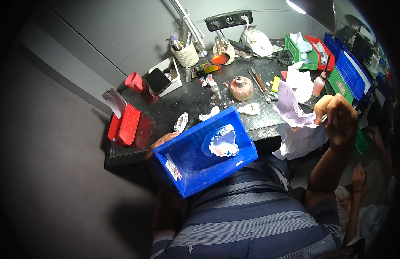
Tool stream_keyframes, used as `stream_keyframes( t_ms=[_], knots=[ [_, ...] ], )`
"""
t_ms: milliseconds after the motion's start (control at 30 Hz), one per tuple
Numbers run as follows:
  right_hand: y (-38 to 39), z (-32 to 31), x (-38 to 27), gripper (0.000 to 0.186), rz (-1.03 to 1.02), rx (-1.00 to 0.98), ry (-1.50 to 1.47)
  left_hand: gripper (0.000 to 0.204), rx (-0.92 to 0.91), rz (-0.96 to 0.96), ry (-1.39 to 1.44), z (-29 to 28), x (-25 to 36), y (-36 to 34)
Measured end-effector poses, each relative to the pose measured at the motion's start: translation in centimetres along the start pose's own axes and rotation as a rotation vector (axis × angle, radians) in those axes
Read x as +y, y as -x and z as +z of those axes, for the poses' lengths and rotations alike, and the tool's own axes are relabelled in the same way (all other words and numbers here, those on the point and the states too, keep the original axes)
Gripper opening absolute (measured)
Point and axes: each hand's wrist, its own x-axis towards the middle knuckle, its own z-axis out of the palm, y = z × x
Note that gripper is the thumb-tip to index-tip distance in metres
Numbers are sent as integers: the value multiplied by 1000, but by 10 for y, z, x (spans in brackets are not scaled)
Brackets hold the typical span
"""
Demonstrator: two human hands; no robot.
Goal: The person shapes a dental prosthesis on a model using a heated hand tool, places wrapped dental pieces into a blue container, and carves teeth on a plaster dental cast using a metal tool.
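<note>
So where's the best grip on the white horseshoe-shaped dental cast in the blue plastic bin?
Probably across the outer sides of the white horseshoe-shaped dental cast, coming from above through the open top of the blue plastic bin. Its curved arch offers opposing outer faces, while the bin's surrounding walls would likely hamper a low sideways approach.

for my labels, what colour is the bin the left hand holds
The bin is blue, clearest in the head view.
</note>
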Motion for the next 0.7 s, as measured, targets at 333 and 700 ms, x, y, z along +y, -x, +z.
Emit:
stream_keyframes(
  t_ms=[333,700],
  knots=[
    [-4,-2,10,15,37,3,-25,29,-80,446,-424,10,1,-4],
    [6,-15,6,20,82,39,-165,43,-88,323,-272,4,-3,-1]
  ],
)
